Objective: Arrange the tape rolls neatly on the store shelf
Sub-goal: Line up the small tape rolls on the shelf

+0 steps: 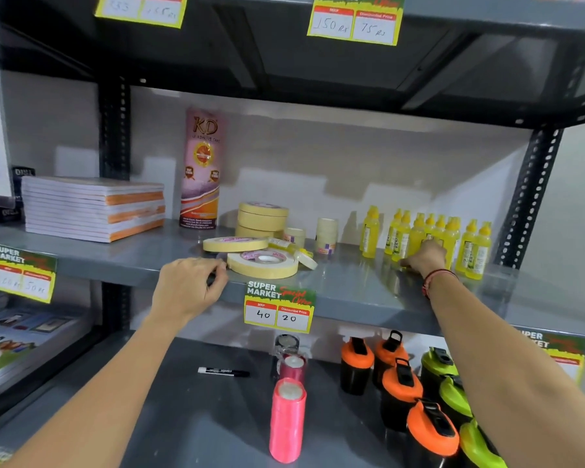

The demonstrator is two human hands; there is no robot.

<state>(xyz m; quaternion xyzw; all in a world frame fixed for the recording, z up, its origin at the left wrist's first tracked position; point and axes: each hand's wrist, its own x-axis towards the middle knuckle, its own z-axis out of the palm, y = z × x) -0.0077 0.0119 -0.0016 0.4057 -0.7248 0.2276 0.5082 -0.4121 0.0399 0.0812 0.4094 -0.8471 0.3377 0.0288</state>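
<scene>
1. Tape rolls [262, 264] lie in a loose cluster on the middle of the grey metal shelf [352, 285]: a wide cream roll flat at the front edge, a thinner flat roll [235, 243] just behind and left of it, and a small roll [305, 258] tilted against the wide roll's right side.
2. Behind them a stack of rolls [263, 217] stands three high, and two columns of narrow rolls [326, 234] stand to its right, near the back.
3. A tall wrapped tube of tape [201, 168], printed "KD", stands upright behind the cluster, to the left of the stack.
4. The left hand [188, 287] rests at the shelf's front edge, just left of the wide roll, with fingers curled inward; whether they pinch anything cannot be told, though the fingertips are close to the roll's rim.
5. The right hand [424, 258] reaches well to the right, fingers bent down onto the shelf in front of the yellow bottles [419, 236]; what it grips, if anything, is hidden.
6. A red thread band [434, 280] circles the right wrist.
7. A stack of notebooks [93, 207] lies at the left of the same shelf.
8. A price tag [279, 307] reading 40 and 20 hangs from the front lip below the rolls.
9. On the shelf beneath lie a marker [223, 371], a pink spool [287, 420] and orange and green shaker bottles [419, 400].
</scene>
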